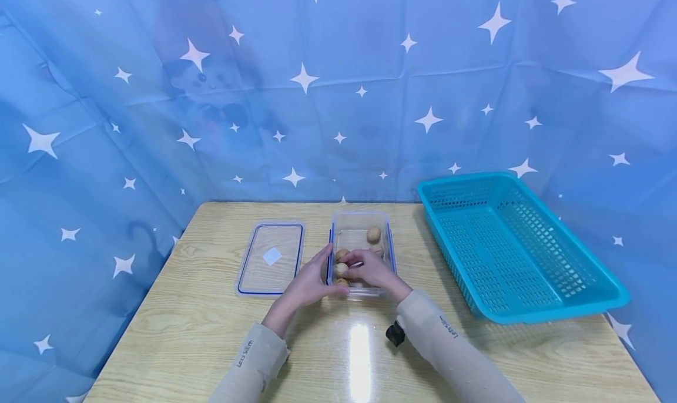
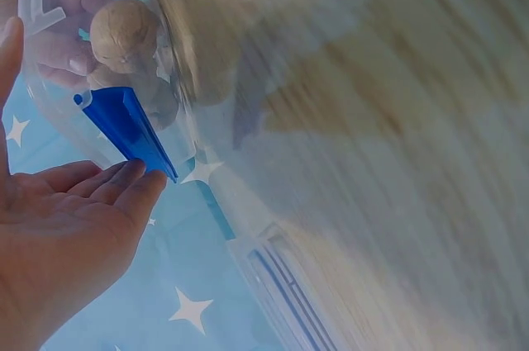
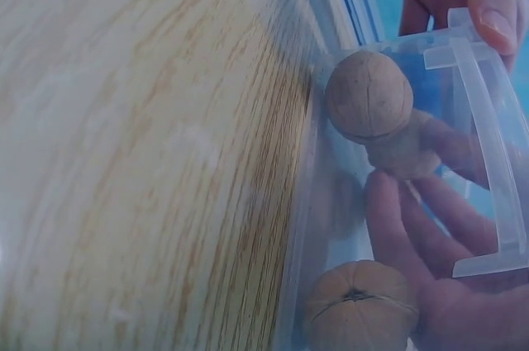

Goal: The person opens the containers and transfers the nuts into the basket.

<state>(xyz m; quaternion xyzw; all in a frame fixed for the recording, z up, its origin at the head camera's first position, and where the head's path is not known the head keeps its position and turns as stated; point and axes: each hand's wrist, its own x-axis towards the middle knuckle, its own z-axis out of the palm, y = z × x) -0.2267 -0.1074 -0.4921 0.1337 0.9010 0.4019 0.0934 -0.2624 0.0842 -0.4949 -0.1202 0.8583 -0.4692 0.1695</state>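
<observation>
A clear plastic container [image 1: 361,219] with blue side clips stands on the table with several walnuts inside. My left hand [image 1: 312,278] rests along its left side, fingers straight against the blue clip [image 2: 128,128] and thumb at the near rim. Reaching down into the container, my right hand [image 1: 368,268] pinches a walnut [image 1: 341,270] by the left wall. Another walnut [image 3: 369,97] sits in the near left corner, and one more [image 3: 361,305] lies on the right. Farther back is a walnut [image 1: 374,234] away from my fingers.
A clear lid [image 1: 280,238] with a blue seal and a white label lies left of the container. On the right stands a large turquoise basket [image 1: 486,244]. The wooden table [image 1: 211,344] ends at a blue star-patterned curtain [image 1: 359,39].
</observation>
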